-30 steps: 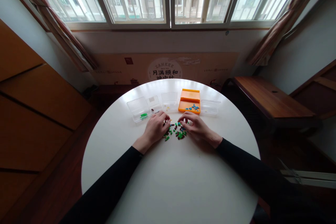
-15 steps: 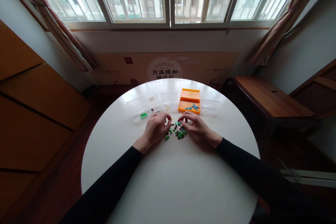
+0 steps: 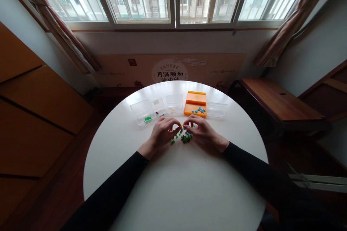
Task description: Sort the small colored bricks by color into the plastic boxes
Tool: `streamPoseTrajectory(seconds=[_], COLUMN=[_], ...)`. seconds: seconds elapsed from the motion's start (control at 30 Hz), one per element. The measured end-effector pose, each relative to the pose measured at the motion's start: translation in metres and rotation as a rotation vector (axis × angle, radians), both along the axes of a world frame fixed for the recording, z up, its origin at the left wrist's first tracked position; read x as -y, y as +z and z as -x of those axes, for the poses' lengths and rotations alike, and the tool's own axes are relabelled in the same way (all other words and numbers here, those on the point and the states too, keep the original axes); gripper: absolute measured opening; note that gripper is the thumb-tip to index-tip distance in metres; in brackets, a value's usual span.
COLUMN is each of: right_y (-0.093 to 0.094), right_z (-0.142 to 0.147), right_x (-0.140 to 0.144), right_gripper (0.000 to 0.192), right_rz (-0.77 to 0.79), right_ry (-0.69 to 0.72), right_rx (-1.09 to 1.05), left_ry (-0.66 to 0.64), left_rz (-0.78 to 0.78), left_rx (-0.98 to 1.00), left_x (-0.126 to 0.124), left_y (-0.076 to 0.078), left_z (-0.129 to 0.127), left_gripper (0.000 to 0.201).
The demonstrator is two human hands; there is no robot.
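My left hand (image 3: 164,130) pinches a tiny yellow building brick (image 3: 182,125) between thumb and index finger. My right hand (image 3: 199,128) has its thumb and bent fingers drawn together close beside that brick. Whether its fingertips touch the yellow brick or grip another small piece is too small to tell. Beneath and between both hands lies a loose pile of green and dark brown bricks (image 3: 186,138), partly covered by the fingers. A separate green brick (image 3: 172,142) rests at the pile's left edge.
Behind the hands, an open orange box (image 3: 195,102) holds small blue bricks (image 3: 200,110). Clear plastic boxes stand on either side, one with green bricks (image 3: 148,119) inside and an open clear box (image 3: 217,110) at right. All rest on a round white table (image 3: 173,187).
My left hand has moved right with the yellow brick, bringing its fingertips up to my right hand's. My right hand has barely moved.
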State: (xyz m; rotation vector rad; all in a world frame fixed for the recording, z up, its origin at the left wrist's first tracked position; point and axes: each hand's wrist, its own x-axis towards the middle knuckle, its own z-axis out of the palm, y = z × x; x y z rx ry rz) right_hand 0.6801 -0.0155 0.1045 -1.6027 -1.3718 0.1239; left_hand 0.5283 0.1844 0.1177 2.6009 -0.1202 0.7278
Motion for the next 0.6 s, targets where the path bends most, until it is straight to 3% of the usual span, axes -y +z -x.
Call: streamPoseTrajectory(seconds=[0.6], right_y=[-0.0041], right_z=[-0.0028], right_x=[-0.0028], right_gripper=[0.017], right_rz=[-0.028], right_ry=[0.011], right_rx=[0.033], left_ry=[0.018], left_rz=[0.015], left_rx=[-0.044], left_x=[-0.0027], left_y=[-0.0014], left_z=[-0.0001], left_gripper=[0.021])
